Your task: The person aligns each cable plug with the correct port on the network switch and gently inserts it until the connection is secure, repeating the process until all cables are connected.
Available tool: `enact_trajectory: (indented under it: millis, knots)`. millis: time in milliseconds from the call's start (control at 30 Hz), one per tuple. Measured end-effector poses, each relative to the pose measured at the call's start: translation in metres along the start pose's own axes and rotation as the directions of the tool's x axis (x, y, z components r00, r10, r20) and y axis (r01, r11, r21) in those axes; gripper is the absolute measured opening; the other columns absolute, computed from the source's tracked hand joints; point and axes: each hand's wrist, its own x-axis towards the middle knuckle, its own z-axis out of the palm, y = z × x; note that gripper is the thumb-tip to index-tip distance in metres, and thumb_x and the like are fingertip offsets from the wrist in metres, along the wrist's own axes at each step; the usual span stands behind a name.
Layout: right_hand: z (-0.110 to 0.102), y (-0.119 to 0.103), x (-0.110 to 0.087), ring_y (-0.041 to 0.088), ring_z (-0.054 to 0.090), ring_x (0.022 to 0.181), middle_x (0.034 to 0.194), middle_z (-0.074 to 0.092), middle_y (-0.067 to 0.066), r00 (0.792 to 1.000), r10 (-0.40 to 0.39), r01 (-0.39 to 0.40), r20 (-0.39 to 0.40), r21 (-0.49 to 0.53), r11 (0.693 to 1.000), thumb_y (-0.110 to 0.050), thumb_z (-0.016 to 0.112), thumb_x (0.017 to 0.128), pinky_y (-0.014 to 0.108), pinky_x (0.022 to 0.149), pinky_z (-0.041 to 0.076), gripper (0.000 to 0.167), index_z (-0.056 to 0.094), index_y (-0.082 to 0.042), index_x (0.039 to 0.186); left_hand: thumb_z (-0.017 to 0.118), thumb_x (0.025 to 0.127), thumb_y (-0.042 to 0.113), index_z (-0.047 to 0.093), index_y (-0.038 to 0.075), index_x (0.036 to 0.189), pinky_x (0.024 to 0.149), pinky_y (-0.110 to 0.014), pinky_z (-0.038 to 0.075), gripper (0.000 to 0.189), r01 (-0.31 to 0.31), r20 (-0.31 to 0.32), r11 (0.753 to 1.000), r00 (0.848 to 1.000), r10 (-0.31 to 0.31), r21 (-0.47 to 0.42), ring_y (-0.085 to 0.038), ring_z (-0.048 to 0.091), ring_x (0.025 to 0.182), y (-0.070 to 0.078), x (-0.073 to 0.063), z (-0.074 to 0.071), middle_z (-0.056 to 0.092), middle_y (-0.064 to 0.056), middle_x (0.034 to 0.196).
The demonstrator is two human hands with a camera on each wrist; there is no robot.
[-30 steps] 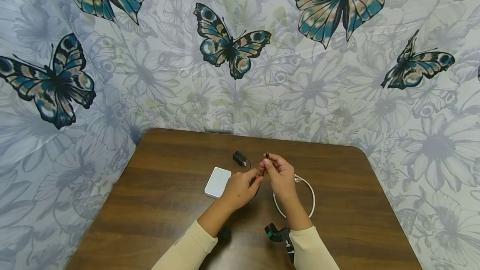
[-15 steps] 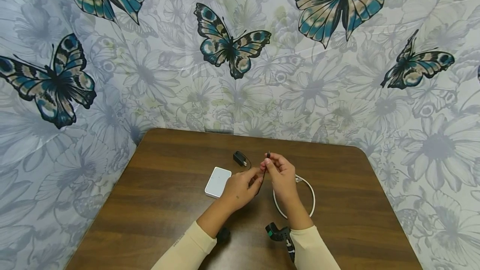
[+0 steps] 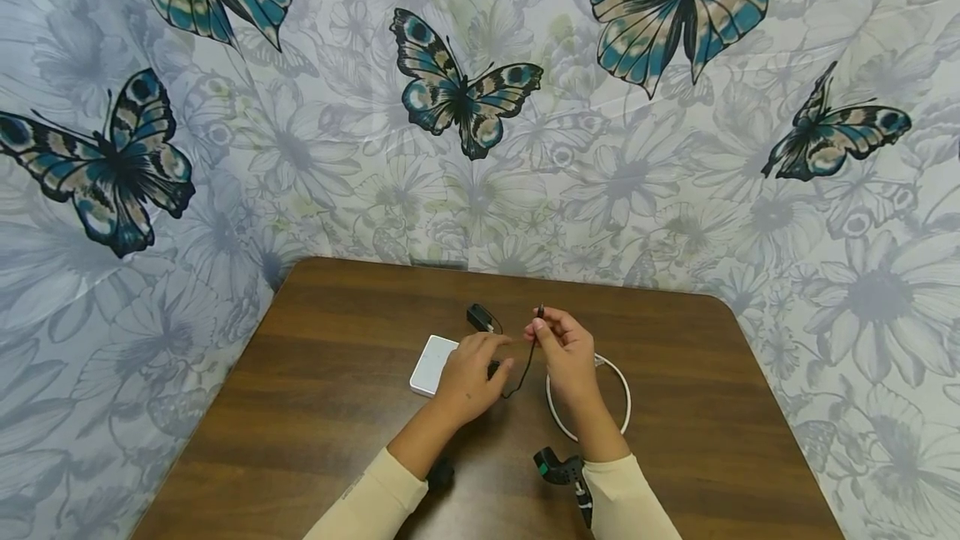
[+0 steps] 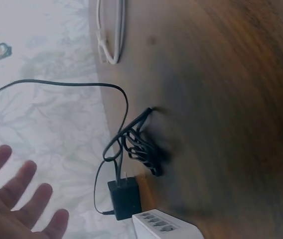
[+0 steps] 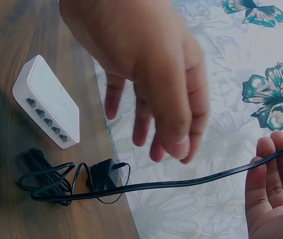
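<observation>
My right hand pinches the plug end of a black power cable above the table. From those fingers the cable droops to a folded bundle on the tabletop. Beside the bundle sits its black power adapter, prongs showing. My left hand hovers between the bundle and the white network switch, fingers spread and holding nothing. A row of several ports lines the switch's side in the right wrist view. In the head view the left hand covers part of the switch and most of the bundle.
A looped white cable lies on the brown wooden table, partly behind the right hand and wrist. Black wrist-camera gear hangs by the right sleeve. A butterfly-print cloth rises behind the table's far edge.
My left hand has let go of the black cable and drawn back left and down, towards the switch. The right hand keeps the plug end, shifted slightly right, and more cable shows below it.
</observation>
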Motion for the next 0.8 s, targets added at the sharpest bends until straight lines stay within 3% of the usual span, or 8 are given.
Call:
enact_trajectory:
  millis: [167,567,800]
  knots:
    - [0.0003,0.0015,0.0001,0.024,0.071,0.083,0.091,0.067,0.023,1.000,-0.005,0.005,-0.004,-0.022,1.000,-0.009,0.062,0.098,0.032,0.079,0.057,0.020,0.064,0.005,0.112,0.066,0.095,0.034,0.063,0.017,0.128,0.093,-0.051,0.048,0.038,0.029,0.024,1.000,0.999,-0.029,-0.007,-0.027,0.054,0.124,-0.0043,-0.0031,0.0013,0.061,-0.005,0.129]
    - [0.0012,0.0030,-0.0002,0.021,0.070,0.079,0.087,0.069,0.015,1.000,-0.021,0.021,-0.018,-0.004,1.000,-0.008,0.063,0.098,0.032,0.076,0.058,0.019,0.064,0.006,0.110,0.062,0.096,0.038,0.061,0.018,0.130,0.097,-0.055,0.045,0.040,0.047,0.039,0.999,0.998,-0.047,0.004,-0.028,0.050,0.130,-0.0076,-0.0023,0.0005,0.058,-0.009,0.136]
    - [0.0002,0.0020,-0.0003,0.027,0.071,0.082,0.092,0.067,0.025,1.000,0.007,-0.007,-0.011,-0.001,1.000,-0.009,0.062,0.098,0.035,0.080,0.057,0.020,0.064,0.006,0.111,0.060,0.096,0.043,0.057,0.016,0.137,0.106,-0.066,0.031,0.049,0.130,0.067,0.991,0.989,-0.129,-0.014,-0.039,0.034,0.142,-0.0090,-0.0038,0.0003,0.046,-0.017,0.149]
